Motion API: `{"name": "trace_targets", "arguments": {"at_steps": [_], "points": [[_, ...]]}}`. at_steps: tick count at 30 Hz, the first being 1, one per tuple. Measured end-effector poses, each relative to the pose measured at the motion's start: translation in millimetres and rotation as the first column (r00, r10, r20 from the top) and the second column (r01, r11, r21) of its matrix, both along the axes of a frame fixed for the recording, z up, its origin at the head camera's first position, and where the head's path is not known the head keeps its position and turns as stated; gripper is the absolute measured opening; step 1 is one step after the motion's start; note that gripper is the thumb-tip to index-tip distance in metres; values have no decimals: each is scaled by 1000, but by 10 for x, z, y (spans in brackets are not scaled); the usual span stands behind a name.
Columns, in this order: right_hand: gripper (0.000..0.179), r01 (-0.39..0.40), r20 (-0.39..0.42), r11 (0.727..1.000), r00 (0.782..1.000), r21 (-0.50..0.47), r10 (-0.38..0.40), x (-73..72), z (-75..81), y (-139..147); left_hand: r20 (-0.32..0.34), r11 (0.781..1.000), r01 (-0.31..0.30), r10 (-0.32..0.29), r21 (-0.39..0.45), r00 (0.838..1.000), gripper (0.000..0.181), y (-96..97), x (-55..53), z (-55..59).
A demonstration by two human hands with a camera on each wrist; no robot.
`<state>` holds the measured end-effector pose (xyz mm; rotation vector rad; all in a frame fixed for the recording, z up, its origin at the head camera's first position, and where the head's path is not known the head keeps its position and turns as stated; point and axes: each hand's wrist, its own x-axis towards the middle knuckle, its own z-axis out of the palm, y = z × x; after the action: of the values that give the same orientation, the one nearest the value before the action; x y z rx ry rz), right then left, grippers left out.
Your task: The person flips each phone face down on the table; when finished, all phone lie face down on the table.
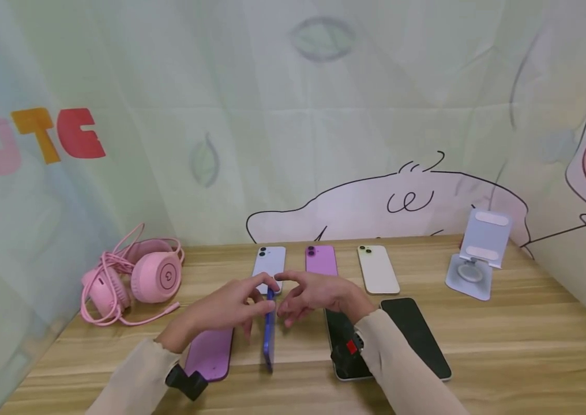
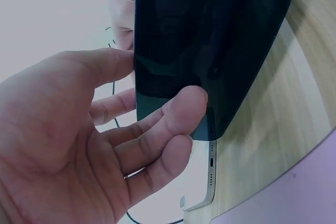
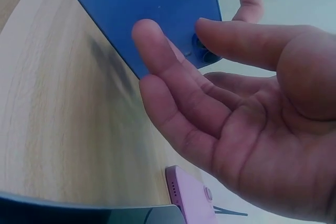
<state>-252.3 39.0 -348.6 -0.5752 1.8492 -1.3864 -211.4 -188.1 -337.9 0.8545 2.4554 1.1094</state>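
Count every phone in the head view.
7. Back row: pale blue phone, purple phone, cream phone. Between left hand and right hand: upright blue phone. Front left: lilac phone. Front right: black phone, dark phone. Others may be hidden.

Pale green printed cloth (image 1: 251, 69) hangs behind a wood-grain table (image 1: 532, 334)

Hands, left (image 1: 226, 304) and right (image 1: 320, 293), close together; most fingers bent; right index finger extended

Curtained nook, room type unclear: cartoon cloth (image 1: 251, 115) behind wooden table (image 1: 526, 340).
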Motion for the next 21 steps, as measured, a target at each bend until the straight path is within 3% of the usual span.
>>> {"name": "trace_targets", "arguments": {"at_steps": [16, 21], "points": [[60, -81, 24, 996, 996, 46, 80, 23, -39, -15, -37, 993, -23, 18, -119, 999, 18, -76, -12, 73], [61, -100, 38, 993, 995, 69, 98, 34, -34, -21, -78, 989, -21, 10, -149, 997, 15, -103, -20, 76]]}}
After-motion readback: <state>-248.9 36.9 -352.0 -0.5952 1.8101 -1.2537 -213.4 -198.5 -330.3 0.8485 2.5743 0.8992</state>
